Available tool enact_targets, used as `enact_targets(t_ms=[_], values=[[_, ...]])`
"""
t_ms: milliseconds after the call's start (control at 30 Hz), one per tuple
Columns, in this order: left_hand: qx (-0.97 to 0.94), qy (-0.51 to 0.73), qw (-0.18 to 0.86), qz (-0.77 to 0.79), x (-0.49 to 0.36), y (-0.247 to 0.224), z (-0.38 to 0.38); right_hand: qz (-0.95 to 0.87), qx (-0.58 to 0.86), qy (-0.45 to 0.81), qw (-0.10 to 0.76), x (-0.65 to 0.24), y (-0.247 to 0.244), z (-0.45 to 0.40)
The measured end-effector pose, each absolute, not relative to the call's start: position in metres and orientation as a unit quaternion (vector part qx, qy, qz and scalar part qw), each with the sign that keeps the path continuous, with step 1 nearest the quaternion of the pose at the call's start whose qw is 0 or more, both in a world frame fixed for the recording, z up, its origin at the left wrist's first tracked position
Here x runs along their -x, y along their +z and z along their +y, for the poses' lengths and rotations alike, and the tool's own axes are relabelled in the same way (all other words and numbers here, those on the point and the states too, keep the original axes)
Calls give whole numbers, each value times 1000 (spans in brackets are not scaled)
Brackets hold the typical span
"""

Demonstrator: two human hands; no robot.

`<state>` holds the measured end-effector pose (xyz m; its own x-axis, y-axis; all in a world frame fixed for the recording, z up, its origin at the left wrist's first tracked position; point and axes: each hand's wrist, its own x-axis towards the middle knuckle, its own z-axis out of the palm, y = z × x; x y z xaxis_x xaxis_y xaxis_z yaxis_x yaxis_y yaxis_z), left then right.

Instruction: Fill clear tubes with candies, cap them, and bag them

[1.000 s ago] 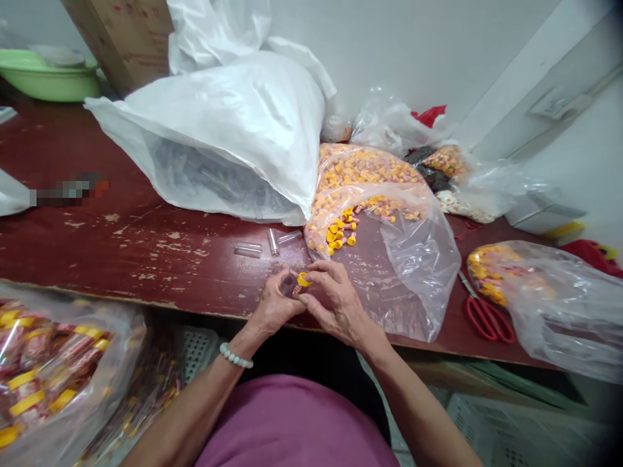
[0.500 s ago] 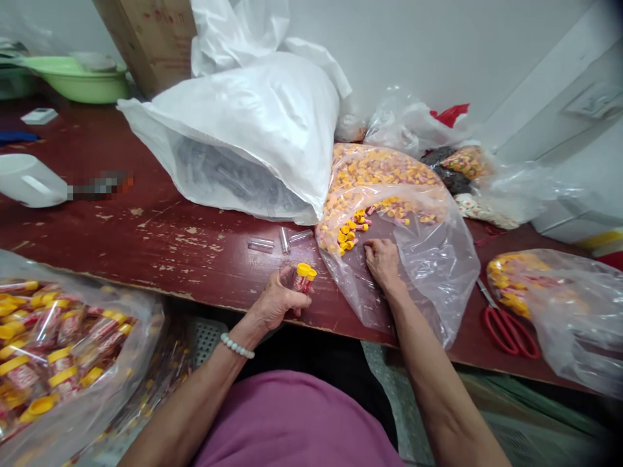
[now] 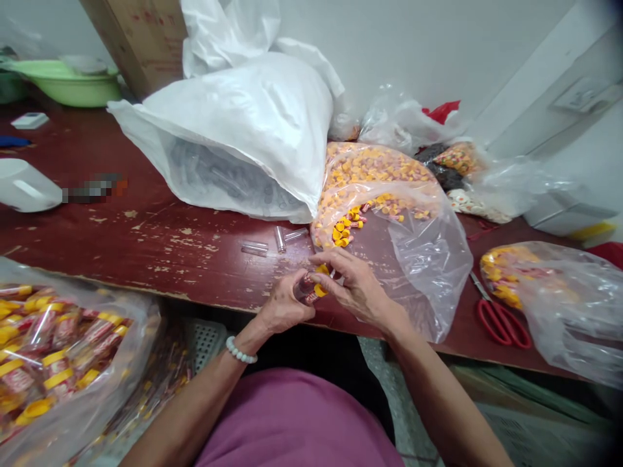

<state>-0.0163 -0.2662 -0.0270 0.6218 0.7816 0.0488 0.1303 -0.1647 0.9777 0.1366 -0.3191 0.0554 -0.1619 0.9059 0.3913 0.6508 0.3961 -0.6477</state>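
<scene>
My left hand (image 3: 287,301) is closed around clear tubes (image 3: 307,290) with yellow caps (image 3: 320,290), held over the table's front edge. Fingers of my right hand (image 3: 353,285) are closed on a yellow cap at the top of the tubes, partly hiding it. Just behind the hands, several loose clear tubes (image 3: 280,239) lie on the table. To their right, yellow caps with small red-and-white pieces (image 3: 343,230) spill at the mouth of a clear plastic bag (image 3: 433,259).
A white sack (image 3: 253,117) of clear tubes stands at the back of the red table (image 3: 146,233). At lower left is a bag of capped tubes (image 3: 58,350). Red-handled scissors (image 3: 503,324) and another bag of yellow caps (image 3: 559,292) lie right.
My right hand has moved left from the clear bag's opening to the tubes and closed on a yellow cap. The tubes in my left hand are now tilted. The view has shifted slightly.
</scene>
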Motion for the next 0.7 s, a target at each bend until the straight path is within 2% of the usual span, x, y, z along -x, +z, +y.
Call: enact_targets(t_ms=[100, 300, 433, 533, 700], values=[[-700, 293, 564, 325, 18, -30, -267, -706, 549, 149, 421, -137, 50, -321], [-660, 305, 615, 304, 18, -25, -267, -764, 523, 168, 340, -134, 36, -329], [-607, 287, 664, 329, 20, -14, -267, -738, 534, 199, 361, -130, 32, -334], [-543, 271, 708, 361, 23, -10, -267, -715, 560, 149, 390, -123, 31, -339], [-496, 290, 744, 342, 25, -10, -269, -752, 547, 68, 362, -114, 20, -344]])
